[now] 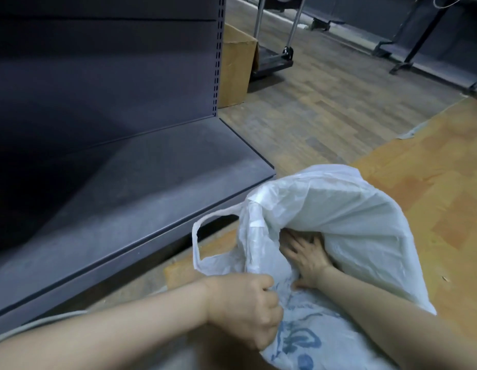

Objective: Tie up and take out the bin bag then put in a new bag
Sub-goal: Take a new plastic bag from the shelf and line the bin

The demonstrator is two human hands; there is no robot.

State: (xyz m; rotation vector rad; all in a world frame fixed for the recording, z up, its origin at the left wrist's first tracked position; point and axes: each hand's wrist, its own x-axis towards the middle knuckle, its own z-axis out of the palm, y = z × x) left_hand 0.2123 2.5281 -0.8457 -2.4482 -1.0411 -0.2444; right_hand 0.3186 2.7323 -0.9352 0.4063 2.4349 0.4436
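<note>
A thin white plastic bag [346, 209] with blue print on its near side is held open low in the middle of the view. My left hand [245, 308] grips the near edge of the bag's mouth in a fist. My right hand [306, 255] reaches inside the bag with its fingers spread flat against the inner wall. One loop handle [197, 236] of the bag hangs free to the left. No bin shows in the frame.
A dark grey metal shelf unit [120, 182] with a low base shelf stands at the left. A cardboard box [236, 68] sits behind its end post. Wood-pattern floor [325, 102] stretches to the right, with black stand legs [274, 60] farther back.
</note>
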